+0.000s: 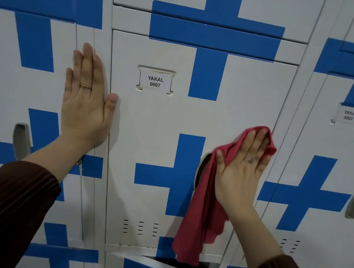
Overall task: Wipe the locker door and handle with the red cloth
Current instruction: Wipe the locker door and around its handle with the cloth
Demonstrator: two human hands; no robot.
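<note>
right hand (240, 167) lies flat on the cloth (202, 205), fingers straight and close together, palm pressing it to the door (160, 131) near the right edge. no pinch, so friction alone holds it. only the cloth's top is under the hand; the rest hangs loose past the door's bottom edge, half covering the handle (202, 167) slot just left of the hand. left hand (85, 102) is flat on the next locker (18, 89), fingers straight, thumb tip at the door's left edge. likely bracing. both forearms reach up and forward.
</note>
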